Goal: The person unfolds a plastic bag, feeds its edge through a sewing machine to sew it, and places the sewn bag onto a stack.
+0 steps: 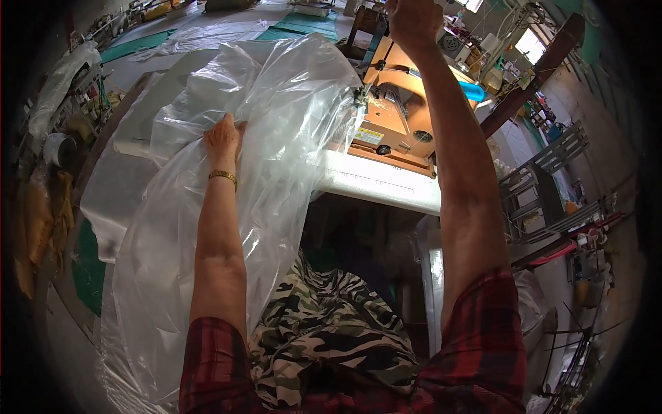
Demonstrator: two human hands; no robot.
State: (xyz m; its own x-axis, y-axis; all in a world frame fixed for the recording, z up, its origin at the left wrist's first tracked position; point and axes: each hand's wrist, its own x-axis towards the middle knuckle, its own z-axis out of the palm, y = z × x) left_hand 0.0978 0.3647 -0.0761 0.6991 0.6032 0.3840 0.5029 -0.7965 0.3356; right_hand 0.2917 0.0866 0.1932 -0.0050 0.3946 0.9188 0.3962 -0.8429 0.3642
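Note:
A large clear plastic sheet [276, 131] lies crumpled over the work table and drapes down beside my lap on the left. My left hand [224, 138] is closed on a fold of this sheet, with the wrist in a gold band. At the top edge, my right hand [416, 27] is raised beyond the orange-tan machine [400, 131]. Its fingers look curled, but the frame's edge cuts them off, so what they hold is hidden. The sheet's right edge reaches the machine's left side. A bright blue cylinder [472, 92] shows just beyond my right forearm.
A lit white ledge [379, 181] runs along the machine's near side. Green and white sheeting [296, 27] covers the far surface. Metal racks [545, 186] stand at the right, and cluttered shelves line the left. My camouflage-covered lap [331, 324] is below.

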